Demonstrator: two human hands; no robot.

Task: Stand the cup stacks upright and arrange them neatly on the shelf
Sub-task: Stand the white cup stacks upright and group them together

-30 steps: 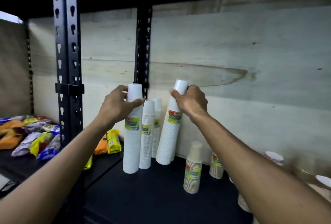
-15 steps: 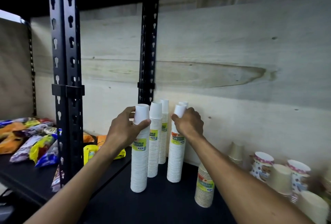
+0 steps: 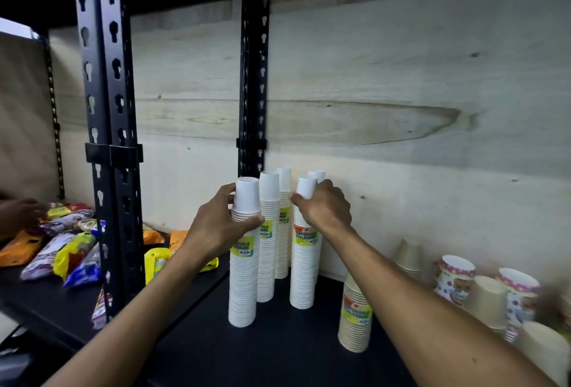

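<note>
Change: over the last second the right-hand stack (image 3: 304, 250) went from leaning to upright, footed on the dark shelf (image 3: 278, 346).
Meaning: likely only nudging into line remained.
Left hand (image 3: 221, 229): curled around the top of the front stack (image 3: 244, 266), at 7 o'clock of the group.
Right hand (image 3: 326, 209): fingers closed on the top of its stack, at 3 o'clock.
Look: tall white paper cups nested rim-down, green-yellow labels, five columns near the rear post (image 3: 253, 83).
Neighbours: a shorter beige stack (image 3: 355, 315) stood at 4 o'clock.
</note>
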